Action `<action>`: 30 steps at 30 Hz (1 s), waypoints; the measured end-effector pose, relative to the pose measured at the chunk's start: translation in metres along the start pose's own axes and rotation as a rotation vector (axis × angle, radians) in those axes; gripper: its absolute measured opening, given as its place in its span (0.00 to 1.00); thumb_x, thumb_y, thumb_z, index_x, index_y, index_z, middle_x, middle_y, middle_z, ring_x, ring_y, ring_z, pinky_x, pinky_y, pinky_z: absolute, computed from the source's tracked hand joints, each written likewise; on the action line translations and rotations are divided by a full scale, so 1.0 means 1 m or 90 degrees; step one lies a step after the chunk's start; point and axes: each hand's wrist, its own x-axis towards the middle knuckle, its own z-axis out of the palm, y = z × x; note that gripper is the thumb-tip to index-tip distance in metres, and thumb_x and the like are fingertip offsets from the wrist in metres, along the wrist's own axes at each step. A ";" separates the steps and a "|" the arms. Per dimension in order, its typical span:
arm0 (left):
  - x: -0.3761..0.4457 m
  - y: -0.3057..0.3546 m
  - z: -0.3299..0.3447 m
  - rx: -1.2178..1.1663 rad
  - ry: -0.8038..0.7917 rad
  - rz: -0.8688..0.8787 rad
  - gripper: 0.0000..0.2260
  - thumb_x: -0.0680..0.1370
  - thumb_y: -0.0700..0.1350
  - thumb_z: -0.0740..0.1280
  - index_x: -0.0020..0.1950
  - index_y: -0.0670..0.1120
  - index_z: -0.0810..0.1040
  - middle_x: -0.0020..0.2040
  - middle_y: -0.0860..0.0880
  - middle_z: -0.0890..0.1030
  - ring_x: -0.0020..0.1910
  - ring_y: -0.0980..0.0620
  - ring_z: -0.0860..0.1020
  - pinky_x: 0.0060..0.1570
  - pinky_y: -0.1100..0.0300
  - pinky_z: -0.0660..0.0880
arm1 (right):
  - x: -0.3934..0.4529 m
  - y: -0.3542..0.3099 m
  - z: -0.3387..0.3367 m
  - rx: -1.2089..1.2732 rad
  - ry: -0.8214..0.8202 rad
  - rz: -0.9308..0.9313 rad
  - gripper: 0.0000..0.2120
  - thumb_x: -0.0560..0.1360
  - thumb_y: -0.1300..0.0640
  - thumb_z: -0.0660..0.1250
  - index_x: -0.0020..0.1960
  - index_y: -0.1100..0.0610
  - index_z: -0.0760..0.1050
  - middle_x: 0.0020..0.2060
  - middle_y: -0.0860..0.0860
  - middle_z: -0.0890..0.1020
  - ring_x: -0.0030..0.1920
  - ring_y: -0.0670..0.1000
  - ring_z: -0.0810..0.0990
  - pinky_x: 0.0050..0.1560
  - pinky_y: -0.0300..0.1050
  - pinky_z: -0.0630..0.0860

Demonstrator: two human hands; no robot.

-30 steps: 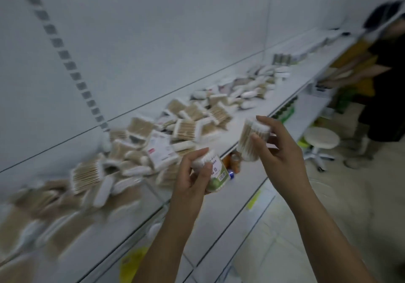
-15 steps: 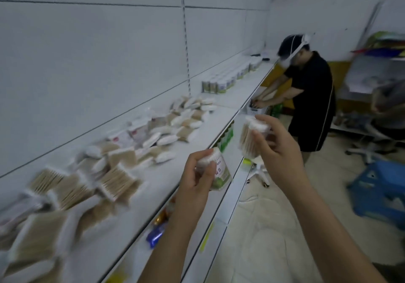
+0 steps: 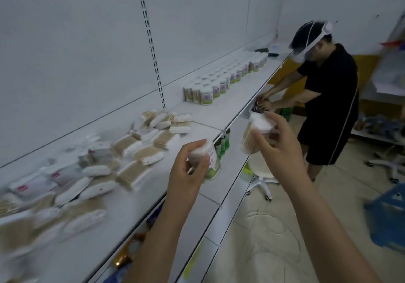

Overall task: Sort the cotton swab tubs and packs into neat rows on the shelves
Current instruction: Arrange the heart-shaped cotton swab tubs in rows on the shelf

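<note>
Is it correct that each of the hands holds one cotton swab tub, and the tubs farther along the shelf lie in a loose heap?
Not quite. The head view shows the left hand and the right hand each holding a tub, but the tubs farther along the shelf stand upright in neat rows. What lies in a loose heap is the flat packs nearer the camera.

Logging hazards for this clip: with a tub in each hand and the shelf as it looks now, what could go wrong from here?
1. Both tubs are held by the fingertips only: the left hand pinches the green-labelled tub, and the right hand the plain tub. Either could slip.
2. The loose packs sprawl across the shelf, so a forearm may knock some off.
3. The neat rows of tubs stand near another person, risking a bump.
</note>
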 end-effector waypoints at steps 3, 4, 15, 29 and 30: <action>0.041 -0.006 0.039 0.034 0.032 0.027 0.13 0.79 0.42 0.70 0.60 0.57 0.79 0.60 0.53 0.80 0.56 0.53 0.81 0.49 0.56 0.81 | 0.055 0.026 -0.011 -0.008 -0.027 -0.009 0.25 0.77 0.47 0.69 0.72 0.47 0.68 0.66 0.46 0.72 0.54 0.37 0.75 0.46 0.22 0.72; 0.055 -0.008 0.050 0.050 0.032 0.037 0.14 0.79 0.42 0.70 0.61 0.57 0.78 0.61 0.53 0.79 0.58 0.53 0.80 0.53 0.54 0.81 | 0.073 0.034 -0.014 -0.015 -0.034 -0.011 0.26 0.77 0.47 0.69 0.72 0.48 0.68 0.66 0.46 0.71 0.54 0.38 0.74 0.45 0.21 0.71; 0.194 -0.039 0.137 0.114 0.112 0.059 0.20 0.78 0.47 0.71 0.66 0.63 0.71 0.67 0.58 0.75 0.62 0.60 0.77 0.56 0.63 0.78 | 0.226 0.124 -0.021 -0.039 -0.068 0.003 0.26 0.74 0.45 0.72 0.68 0.49 0.69 0.60 0.45 0.68 0.57 0.45 0.73 0.53 0.38 0.76; 0.445 -0.037 0.211 0.262 0.037 0.154 0.23 0.72 0.50 0.76 0.64 0.59 0.73 0.60 0.58 0.77 0.57 0.57 0.76 0.56 0.57 0.77 | 0.444 0.191 0.003 -0.077 -0.037 -0.049 0.28 0.75 0.46 0.71 0.73 0.48 0.69 0.61 0.41 0.73 0.58 0.37 0.71 0.49 0.21 0.67; 0.459 -0.039 0.217 0.282 0.034 0.166 0.23 0.72 0.49 0.76 0.65 0.59 0.73 0.61 0.56 0.76 0.58 0.56 0.76 0.57 0.54 0.77 | 0.456 0.198 0.002 -0.087 -0.039 -0.059 0.27 0.76 0.46 0.70 0.73 0.47 0.69 0.61 0.40 0.73 0.59 0.36 0.69 0.51 0.20 0.66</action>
